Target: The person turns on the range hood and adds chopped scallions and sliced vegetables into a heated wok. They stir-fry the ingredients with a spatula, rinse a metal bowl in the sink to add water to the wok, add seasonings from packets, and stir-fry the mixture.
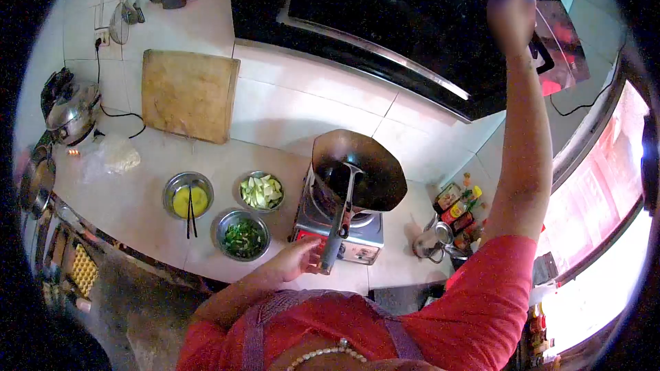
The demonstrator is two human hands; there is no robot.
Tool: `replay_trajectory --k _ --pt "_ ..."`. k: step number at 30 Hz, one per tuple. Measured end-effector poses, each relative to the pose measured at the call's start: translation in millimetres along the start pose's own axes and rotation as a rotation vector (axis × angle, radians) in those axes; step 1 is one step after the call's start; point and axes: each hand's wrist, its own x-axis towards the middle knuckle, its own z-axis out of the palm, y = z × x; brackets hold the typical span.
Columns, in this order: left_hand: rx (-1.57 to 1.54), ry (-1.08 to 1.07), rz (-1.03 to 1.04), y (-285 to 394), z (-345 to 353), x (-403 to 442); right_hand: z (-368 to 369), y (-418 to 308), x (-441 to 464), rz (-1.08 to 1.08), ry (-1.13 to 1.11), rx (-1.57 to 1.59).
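My left hand (300, 259) is beside the grey handle (333, 246) at the near side of the wok. Its thumb stands apart from the fingers, which are partly hidden by the handle. The dark wok (375, 182) sits tilted on a silver gas stove (361, 237). A metal spatula (353, 175) lies in it, its shaft lined up with the handle. High on the right, my right hand (512, 17) is raised to the control area of the black range hood (385, 20), close to small red and blue lights. Motion blur hides its fingers.
Left of the stove stand bowls of yellow liquid (190, 200) with chopsticks (191, 216), pale cut vegetables (261, 192) and chopped greens (243, 235). A cutting board (189, 95) leans on the wall. Sauce bottles (463, 207) and a metal pitcher (432, 240) are at right.
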Motion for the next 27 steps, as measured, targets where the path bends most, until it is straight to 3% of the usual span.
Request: replay_trajectory --k 1,3,6,9,10,14,16,19,22,24,25,27 --pt "0.015 -0.012 0.020 3 4 -1 -46 8 23 0.182 -0.139 0.482" --pt "-0.003 -0.026 0.008 1 5 2 -86 15 38 0.341 -0.268 0.337" --pt "0.026 -0.014 0.030 -4 -5 3 -77 4 16 0.446 -0.331 0.687" --pt "-0.109 0.056 -0.056 -11 -30 -2 -164 -7 11 0.343 -0.298 1.397" --pt "-0.075 0.121 -0.035 -8 -32 -10 -219 -15 16 0.280 -0.347 1.388" --pt "-0.030 0.308 -0.033 1 -53 -39 -335 -33 -24 -0.047 -0.413 1.601" --pt "-0.040 0.383 -0.084 -15 -77 -49 -390 -31 -38 -0.147 -0.552 1.587" --pt "-0.143 0.443 -0.065 -35 -109 -63 -422 -41 -74 0.158 -0.646 1.710" --pt "-0.180 0.565 -0.050 -40 -122 -79 -458 -45 -119 0.790 -0.699 1.685" --pt "-0.229 0.670 -0.051 -48 -142 -84 -488 -40 -150 1.082 -0.766 1.602" --pt "-0.283 0.575 -0.006 -64 -171 -85 -505 -39 -163 1.227 -0.790 1.546" --pt "-0.251 0.672 0.042 -62 -177 -97 -540 -42 -174 1.413 -0.990 1.485"
